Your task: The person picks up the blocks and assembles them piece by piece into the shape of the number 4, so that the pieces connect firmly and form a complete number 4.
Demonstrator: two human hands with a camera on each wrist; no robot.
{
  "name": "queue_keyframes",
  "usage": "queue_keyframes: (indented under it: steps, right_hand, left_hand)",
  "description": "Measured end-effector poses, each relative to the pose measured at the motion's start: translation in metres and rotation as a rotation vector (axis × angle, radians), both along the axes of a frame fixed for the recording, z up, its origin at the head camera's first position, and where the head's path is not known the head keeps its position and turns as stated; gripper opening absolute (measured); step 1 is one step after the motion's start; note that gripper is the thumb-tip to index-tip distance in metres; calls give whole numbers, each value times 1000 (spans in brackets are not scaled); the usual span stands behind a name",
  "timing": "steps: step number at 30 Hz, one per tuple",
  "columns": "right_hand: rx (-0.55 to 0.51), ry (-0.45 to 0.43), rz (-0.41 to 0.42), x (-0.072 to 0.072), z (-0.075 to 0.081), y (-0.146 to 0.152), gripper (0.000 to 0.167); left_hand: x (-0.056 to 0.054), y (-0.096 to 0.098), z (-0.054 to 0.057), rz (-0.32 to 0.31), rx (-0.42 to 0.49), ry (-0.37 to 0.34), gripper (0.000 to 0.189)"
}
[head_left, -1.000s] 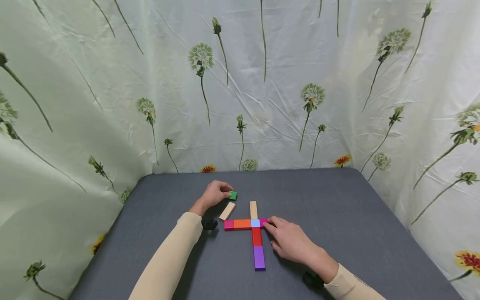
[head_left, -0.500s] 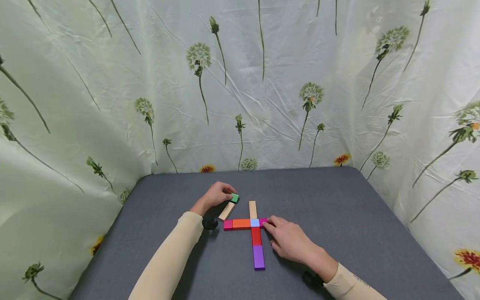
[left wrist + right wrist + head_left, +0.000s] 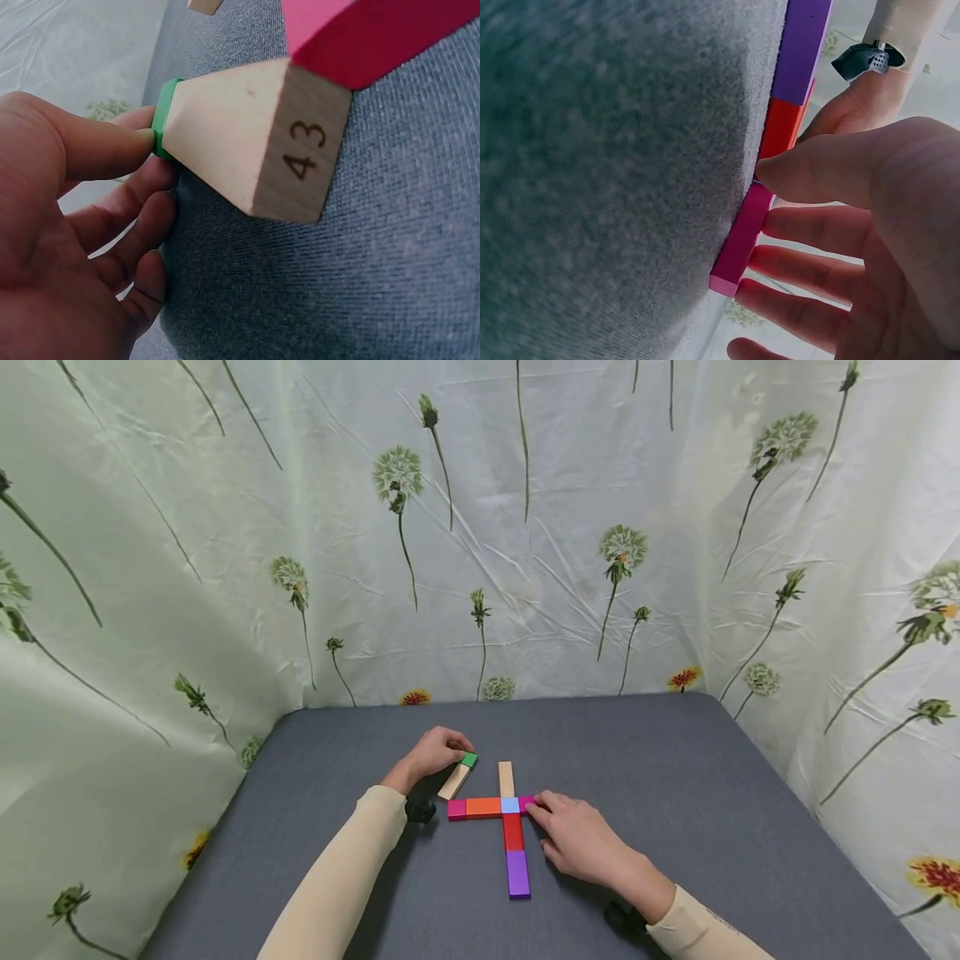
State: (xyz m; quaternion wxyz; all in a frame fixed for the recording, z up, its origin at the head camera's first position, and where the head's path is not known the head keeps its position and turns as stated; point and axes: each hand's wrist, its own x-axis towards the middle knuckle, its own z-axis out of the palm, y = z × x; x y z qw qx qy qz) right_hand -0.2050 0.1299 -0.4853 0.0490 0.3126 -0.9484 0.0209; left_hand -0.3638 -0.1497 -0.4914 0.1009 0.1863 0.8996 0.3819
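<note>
My left hand (image 3: 435, 752) pinches a small green block (image 3: 469, 759) between thumb and fingers. The green block meets the far end of a slanted plain wooden block (image 3: 453, 782), whose near end face bears "43" in the left wrist view. That near end lies against or very close to a pink block (image 3: 345, 37). With nearly straight fingers, my right hand (image 3: 581, 839) touches the magenta block (image 3: 742, 240) at the right end of a cross of blocks. Light blue (image 3: 510, 805) forms its centre, with orange (image 3: 483, 807), red (image 3: 513, 832) and purple (image 3: 518, 874) blocks in its arms.
Another plain wooden block (image 3: 506, 779) makes the cross's far arm, a short way right of the green block. All lie flat on a dark grey table (image 3: 637, 760). A flower-printed curtain (image 3: 540, 568) borders the table's back and sides.
My left hand has brought the green block slightly right and toward me, down onto the table against the slanted wooden block's far end. The right hand and the cross have stayed put.
</note>
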Motion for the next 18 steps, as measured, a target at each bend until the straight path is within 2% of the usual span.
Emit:
queue_keyframes:
  steps: [9,13,18]
  right_hand:
    - [-9,-12,-23,-4,2,-3,43]
    - [-33,-7,-19,-9,4,-4,37]
    - [-79,16,-21,-15,11,-5,33]
  left_hand:
    - [1,-2,0,-9,7,-17,23]
    - [0,-6,0,27,25,-18,24]
    - [2,-10,3,85,-16,47,26]
